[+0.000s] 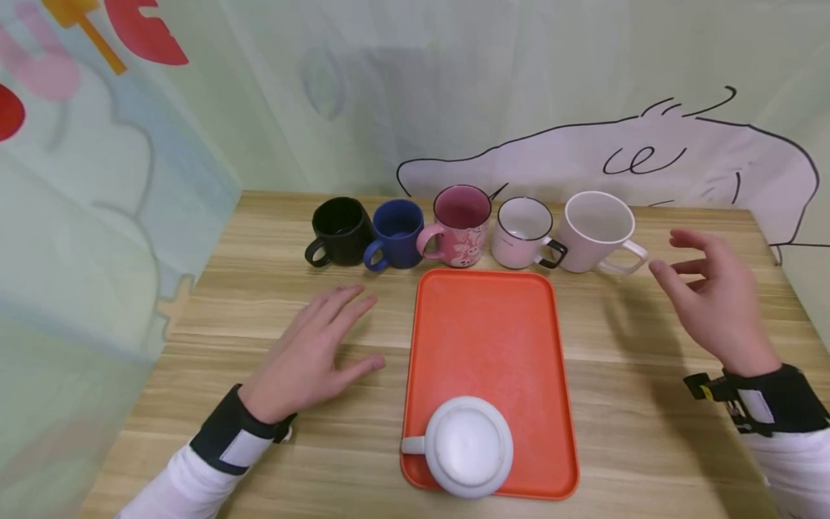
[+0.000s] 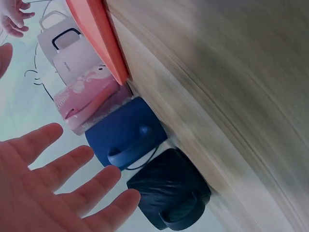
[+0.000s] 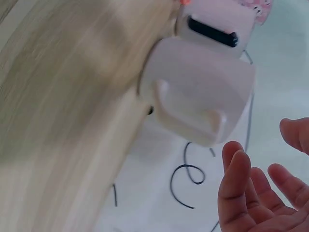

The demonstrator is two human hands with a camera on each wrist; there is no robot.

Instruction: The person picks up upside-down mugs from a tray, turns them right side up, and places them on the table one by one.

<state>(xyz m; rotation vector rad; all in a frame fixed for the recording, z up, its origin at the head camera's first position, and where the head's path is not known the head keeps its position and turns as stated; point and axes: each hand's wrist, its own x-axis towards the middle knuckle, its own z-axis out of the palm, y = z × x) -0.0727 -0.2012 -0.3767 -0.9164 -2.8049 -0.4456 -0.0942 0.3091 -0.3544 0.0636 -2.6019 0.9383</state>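
My left hand [image 1: 311, 353] hovers over the wood left of the tray, fingers spread and holding nothing. In the left wrist view its fingertips point toward the blue mug [image 2: 126, 133] and the black mug [image 2: 169, 189]. Just right of the large white mug [image 1: 596, 231], my right hand [image 1: 716, 295] is raised with fingers loosely bent and nothing between them; its fingertips are near that mug's handle [image 1: 625, 258]. On the orange tray [image 1: 489, 331] an upside-down white mug [image 1: 468, 447] sits at the near end, handle pointing left.
Five mugs line the back of the wooden table [image 1: 331, 461]. Between the blue and large white ones stand a pink patterned mug [image 1: 463, 227] and a white mug with black rim and handle [image 1: 521, 234]. A printed cloth backdrop [image 1: 363, 108] rises behind them.
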